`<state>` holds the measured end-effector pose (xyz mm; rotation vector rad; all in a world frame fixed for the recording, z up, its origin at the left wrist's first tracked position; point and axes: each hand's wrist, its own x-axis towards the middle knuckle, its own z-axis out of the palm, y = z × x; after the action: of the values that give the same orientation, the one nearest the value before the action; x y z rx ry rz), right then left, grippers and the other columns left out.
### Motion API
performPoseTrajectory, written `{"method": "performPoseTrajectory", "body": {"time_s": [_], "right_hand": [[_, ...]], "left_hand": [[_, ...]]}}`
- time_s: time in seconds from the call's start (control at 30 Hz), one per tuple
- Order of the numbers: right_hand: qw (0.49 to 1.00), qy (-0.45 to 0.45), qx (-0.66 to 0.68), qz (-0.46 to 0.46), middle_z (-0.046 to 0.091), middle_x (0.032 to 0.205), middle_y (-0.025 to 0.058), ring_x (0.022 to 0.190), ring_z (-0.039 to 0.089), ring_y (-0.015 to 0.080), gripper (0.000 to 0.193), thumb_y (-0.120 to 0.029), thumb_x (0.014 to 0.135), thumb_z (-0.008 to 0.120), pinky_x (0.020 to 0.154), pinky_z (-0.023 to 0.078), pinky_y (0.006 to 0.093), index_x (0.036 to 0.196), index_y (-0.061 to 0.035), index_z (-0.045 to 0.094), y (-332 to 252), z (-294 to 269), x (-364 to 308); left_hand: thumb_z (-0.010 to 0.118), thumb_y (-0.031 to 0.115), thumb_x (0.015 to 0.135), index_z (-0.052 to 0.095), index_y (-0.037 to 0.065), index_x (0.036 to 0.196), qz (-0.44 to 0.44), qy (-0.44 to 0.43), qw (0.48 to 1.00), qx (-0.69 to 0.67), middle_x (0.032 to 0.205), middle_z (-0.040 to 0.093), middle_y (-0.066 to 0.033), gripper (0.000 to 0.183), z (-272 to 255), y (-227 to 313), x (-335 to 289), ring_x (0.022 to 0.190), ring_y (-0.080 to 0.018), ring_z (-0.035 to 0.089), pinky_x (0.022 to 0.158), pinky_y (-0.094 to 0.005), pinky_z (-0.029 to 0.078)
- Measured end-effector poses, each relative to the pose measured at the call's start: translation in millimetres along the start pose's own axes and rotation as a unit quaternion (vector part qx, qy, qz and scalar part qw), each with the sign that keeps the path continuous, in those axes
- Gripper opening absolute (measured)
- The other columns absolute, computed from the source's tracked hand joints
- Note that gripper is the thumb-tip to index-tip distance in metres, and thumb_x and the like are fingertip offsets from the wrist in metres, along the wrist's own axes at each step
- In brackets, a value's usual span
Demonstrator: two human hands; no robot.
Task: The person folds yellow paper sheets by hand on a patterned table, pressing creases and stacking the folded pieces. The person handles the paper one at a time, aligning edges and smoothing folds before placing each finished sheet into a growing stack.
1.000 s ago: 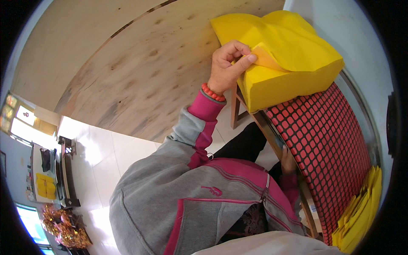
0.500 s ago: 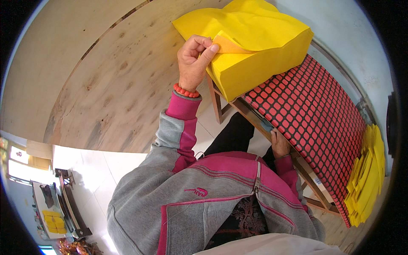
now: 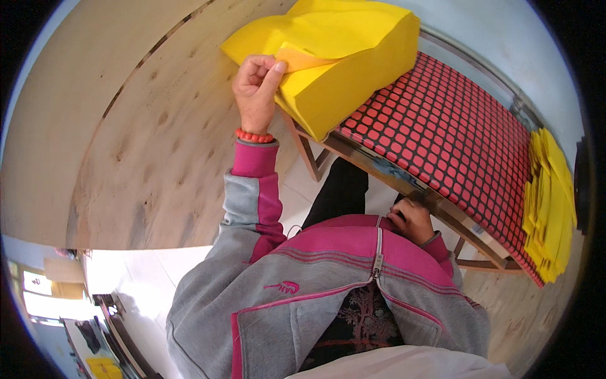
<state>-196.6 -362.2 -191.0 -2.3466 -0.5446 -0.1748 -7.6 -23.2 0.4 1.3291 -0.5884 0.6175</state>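
- The person's left hand [image 3: 257,88] is closed in a pinch, thumb against bent forefinger, with the corner of a paler flap [image 3: 297,61] caught between them; the other fingers curl in toward the palm.
- That flap belongs to the upper part of a thick yellow stack [image 3: 356,79], and its corner is folded up so the lighter underside shows.
- The stack sits at the left end of the counter [image 3: 435,120], its top wavy and its front face fairly smooth.
- The right hand [image 3: 413,221] is down by the counter's front edge, close to the person's lap, fingers loosely bent; I can't tell from here whether it has hold of anything.
- A red-and-black patterned cover spreads over the counter, and wooden legs and rails show below it.
- Over at the counter's right end lies a bunch of yellow folded pieces [image 3: 550,208], well apart from the stack.
- A broad pale wooden board [image 3: 145,151] stretches off to the person's left.
- A beaded orange-red bracelet [image 3: 254,136] circles the left wrist, just above the pink cuff of a grey jacket [image 3: 214,297].
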Motion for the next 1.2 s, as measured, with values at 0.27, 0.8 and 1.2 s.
{"method": "performPoseTrajectory", "body": {"time_s": [0.27,0.8,1.2], "right_hand": [[0.997,-0.009,0.044,-0.062,0.066,0.088,0.0142,0.079,0.067,0.0319,0.009,-0.011,0.088,0.070,0.070,0.053,0.0388,0.093,-0.0050,0.067,-78,-70,4],[0.897,-0.206,0.021,-0.392,0.061,0.084,0.0105,0.077,0.065,0.0324,0.014,-0.017,0.091,0.067,0.066,0.051,0.0417,0.092,-0.0067,0.058,-117,-14,170],[0.893,-0.246,0.027,-0.376,0.061,0.087,0.0107,0.080,0.064,0.0343,0.014,-0.022,0.093,0.063,0.072,0.051,0.0444,0.094,-0.0086,0.059,-87,6,171]], "left_hand": [[0.071,0.006,0.092,0.063,0.006,0.095,0.023,0.000,1.000,0.016,0.086,0.065,0.0023,0.008,-1,-4,4,0.078,-0.0056,0.060,0.072,-0.0204,0.049],[0.071,0.010,0.093,0.061,0.004,0.090,-0.007,-0.013,1.000,-0.018,0.077,0.061,0.0048,0.012,1,-1,4,0.070,-0.0020,0.053,0.063,-0.0182,0.043],[0.069,0.005,0.094,0.061,0.003,0.096,-0.015,-0.010,1.000,-0.006,0.085,0.066,0.0015,0.009,2,4,1,0.076,-0.0043,0.060,0.069,-0.0190,0.048]]}}
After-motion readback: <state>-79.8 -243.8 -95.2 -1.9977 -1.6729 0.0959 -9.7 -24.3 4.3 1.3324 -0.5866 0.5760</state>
